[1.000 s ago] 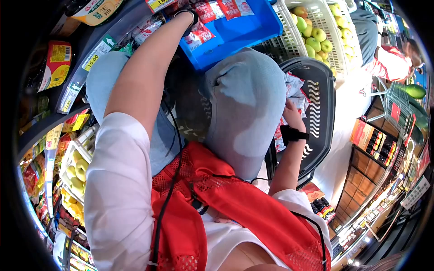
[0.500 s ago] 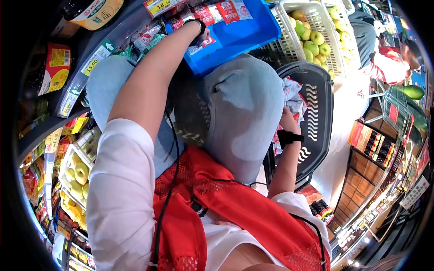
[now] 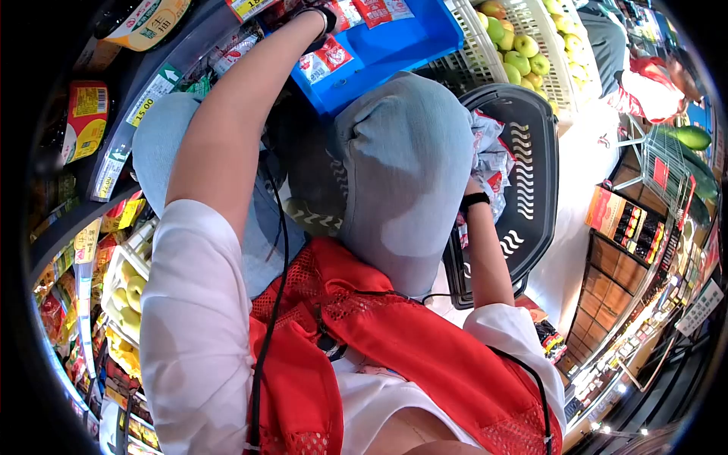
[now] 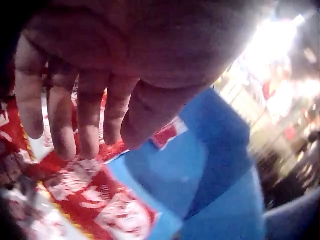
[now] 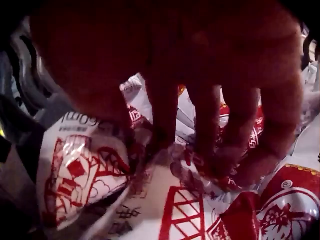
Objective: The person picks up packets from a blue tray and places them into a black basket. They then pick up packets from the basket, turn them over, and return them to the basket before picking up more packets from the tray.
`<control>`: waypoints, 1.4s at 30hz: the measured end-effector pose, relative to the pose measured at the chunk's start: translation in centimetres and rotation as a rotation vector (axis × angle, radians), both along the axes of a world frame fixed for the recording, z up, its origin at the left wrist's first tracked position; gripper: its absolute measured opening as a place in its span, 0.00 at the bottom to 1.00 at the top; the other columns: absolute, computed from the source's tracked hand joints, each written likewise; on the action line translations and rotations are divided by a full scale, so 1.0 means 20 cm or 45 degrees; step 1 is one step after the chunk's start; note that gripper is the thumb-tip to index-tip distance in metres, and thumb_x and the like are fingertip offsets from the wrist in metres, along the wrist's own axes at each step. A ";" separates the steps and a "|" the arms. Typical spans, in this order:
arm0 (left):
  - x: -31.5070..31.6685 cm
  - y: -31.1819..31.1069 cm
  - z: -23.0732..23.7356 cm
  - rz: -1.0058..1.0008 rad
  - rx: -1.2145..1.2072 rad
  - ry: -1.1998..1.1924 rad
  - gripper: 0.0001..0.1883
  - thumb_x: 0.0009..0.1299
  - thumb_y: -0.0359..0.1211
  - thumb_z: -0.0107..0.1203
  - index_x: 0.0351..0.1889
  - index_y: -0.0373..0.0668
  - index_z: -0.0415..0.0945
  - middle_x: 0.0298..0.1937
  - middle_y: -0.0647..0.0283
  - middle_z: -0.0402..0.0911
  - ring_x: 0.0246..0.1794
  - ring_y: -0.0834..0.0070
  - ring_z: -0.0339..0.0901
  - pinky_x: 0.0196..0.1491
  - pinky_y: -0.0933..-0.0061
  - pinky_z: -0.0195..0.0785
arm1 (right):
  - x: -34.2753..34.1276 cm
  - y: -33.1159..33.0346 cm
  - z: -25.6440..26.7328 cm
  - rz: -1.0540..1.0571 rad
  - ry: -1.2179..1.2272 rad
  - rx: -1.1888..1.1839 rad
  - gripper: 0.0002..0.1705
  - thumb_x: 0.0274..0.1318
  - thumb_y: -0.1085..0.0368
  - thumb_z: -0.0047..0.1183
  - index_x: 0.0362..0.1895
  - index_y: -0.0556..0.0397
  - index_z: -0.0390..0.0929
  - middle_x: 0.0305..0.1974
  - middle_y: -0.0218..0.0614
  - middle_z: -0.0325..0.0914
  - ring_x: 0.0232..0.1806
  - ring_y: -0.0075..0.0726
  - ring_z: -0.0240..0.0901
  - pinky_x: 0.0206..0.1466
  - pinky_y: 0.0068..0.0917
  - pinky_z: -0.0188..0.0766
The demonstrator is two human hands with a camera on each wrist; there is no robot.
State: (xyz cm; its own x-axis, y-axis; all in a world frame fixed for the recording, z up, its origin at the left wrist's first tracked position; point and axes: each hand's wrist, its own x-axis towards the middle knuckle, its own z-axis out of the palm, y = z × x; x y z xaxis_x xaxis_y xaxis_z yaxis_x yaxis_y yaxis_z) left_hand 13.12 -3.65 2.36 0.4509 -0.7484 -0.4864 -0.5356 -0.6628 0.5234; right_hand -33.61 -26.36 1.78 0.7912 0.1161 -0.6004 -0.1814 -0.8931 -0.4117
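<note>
In the head view, a white crate [image 3: 483,64] holds green and reddish apples [image 3: 519,53]. To its right, another person [image 3: 644,85] in a red-and-white top appears above a wire shopping cart [image 3: 658,171]. Far left of the crate, a dark shelf edge [image 3: 199,39] carries a "15.00" price tag [image 3: 142,110], with a yellow-labelled bottle [image 3: 148,23] near it.

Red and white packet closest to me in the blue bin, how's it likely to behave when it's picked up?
The packet will probably bend and crinkle, since similar packets in the black basket look creased. Their film shines, so it may be a bit slippery. Lying flat, it seems unlikely to roll.
</note>
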 end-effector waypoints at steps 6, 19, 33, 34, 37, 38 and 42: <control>-0.17 -0.11 0.52 -0.088 -0.399 0.329 0.12 0.64 0.36 0.52 0.38 0.37 0.77 0.26 0.64 0.78 0.23 0.78 0.73 0.27 0.75 0.68 | 0.03 0.15 0.36 -0.226 -0.387 0.169 0.13 0.48 0.63 0.49 0.37 0.55 0.78 0.35 0.52 0.77 0.38 0.55 0.74 0.41 0.41 0.71; -0.60 0.25 1.28 -0.164 -0.809 0.473 0.23 0.71 0.49 0.44 0.46 0.38 0.75 0.38 0.62 0.79 0.37 0.77 0.75 0.41 0.75 0.68 | 0.27 0.39 1.51 -1.360 -1.178 0.695 0.19 0.64 0.64 0.43 0.54 0.64 0.68 0.46 0.36 0.74 0.44 0.27 0.71 0.47 0.24 0.67; -0.37 0.17 0.93 0.312 -1.164 2.036 0.33 0.57 0.47 0.64 0.58 0.44 0.67 0.54 0.56 0.75 0.47 0.68 0.77 0.49 0.66 0.72 | 0.89 0.89 1.63 -0.216 -1.093 0.110 0.11 0.52 0.70 0.52 0.42 0.55 0.77 0.51 0.45 0.72 0.53 0.49 0.68 0.56 0.35 0.63; -0.34 0.16 0.90 0.189 -1.083 1.924 0.34 0.59 0.51 0.62 0.58 0.42 0.68 0.55 0.55 0.74 0.48 0.69 0.77 0.51 0.67 0.72 | 0.86 0.91 1.67 -0.234 -1.090 0.130 0.11 0.52 0.70 0.52 0.42 0.56 0.77 0.50 0.45 0.73 0.53 0.49 0.68 0.56 0.35 0.64; -0.28 0.04 0.70 0.187 -0.992 1.046 0.35 0.57 0.54 0.62 0.56 0.42 0.70 0.54 0.55 0.75 0.50 0.69 0.75 0.54 0.67 0.68 | 0.77 0.96 1.75 -0.259 -1.076 0.189 0.10 0.52 0.72 0.51 0.40 0.56 0.77 0.48 0.46 0.74 0.51 0.48 0.70 0.55 0.34 0.64; -0.28 0.06 0.75 0.140 -0.860 0.840 0.36 0.56 0.54 0.63 0.56 0.41 0.70 0.54 0.54 0.75 0.53 0.68 0.73 0.57 0.70 0.62 | 0.74 0.98 1.74 -0.269 -1.062 0.279 0.10 0.52 0.73 0.51 0.40 0.56 0.77 0.48 0.45 0.74 0.51 0.48 0.70 0.55 0.35 0.65; -0.27 -0.06 0.62 0.354 -0.369 0.026 0.34 0.53 0.55 0.61 0.47 0.36 0.76 0.45 0.53 0.79 0.47 0.68 0.77 0.50 0.68 0.68 | 0.73 1.14 1.65 -0.012 -0.836 0.607 0.11 0.51 0.72 0.52 0.41 0.56 0.76 0.46 0.43 0.74 0.51 0.47 0.68 0.55 0.35 0.65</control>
State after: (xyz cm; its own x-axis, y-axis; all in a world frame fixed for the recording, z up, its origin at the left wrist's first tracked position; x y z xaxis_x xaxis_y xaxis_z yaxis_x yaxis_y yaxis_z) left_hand 7.65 -4.87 14.78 0.6479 -0.7067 -0.2842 -0.3443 -0.6045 0.7184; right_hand -19.07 -3.60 34.83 0.9673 0.2337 0.0991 0.2228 -0.5945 -0.7726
